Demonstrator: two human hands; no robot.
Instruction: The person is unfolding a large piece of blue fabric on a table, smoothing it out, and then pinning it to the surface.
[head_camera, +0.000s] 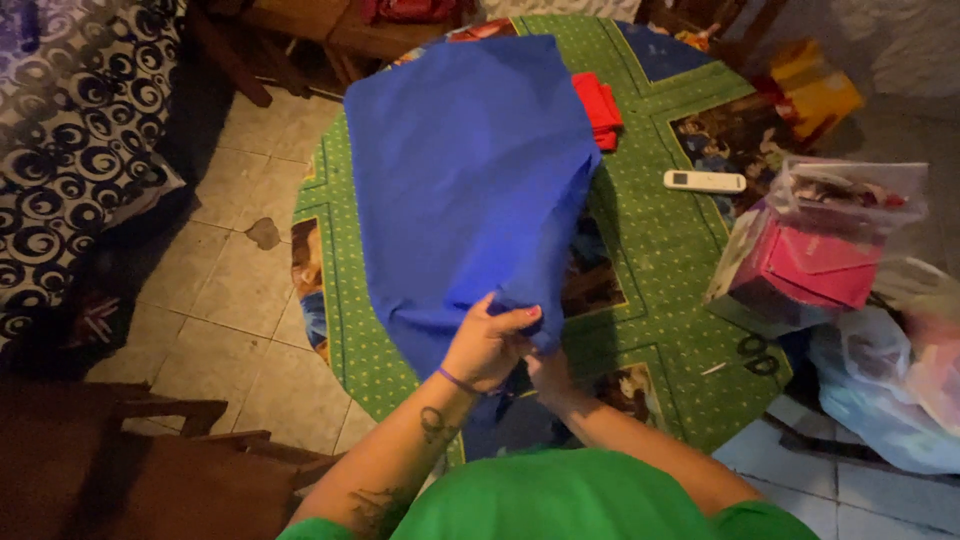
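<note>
Cloth (465, 170) lies spread over the table (680, 250) so we can fold it, left hand (485, 345) and right hand (548, 372) pinching its near edge.

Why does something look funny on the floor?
A dark blotch marks a pale floor tile left of the round table; it could be a stain or a chipped patch. On the table, both hands, left hand and right hand, hold blue cloth; nothing there looks spilled.

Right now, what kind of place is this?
Likely a room at home: a round table with a green cloth, a tiled floor, a remote, and both hands holding blue fabric.
</note>
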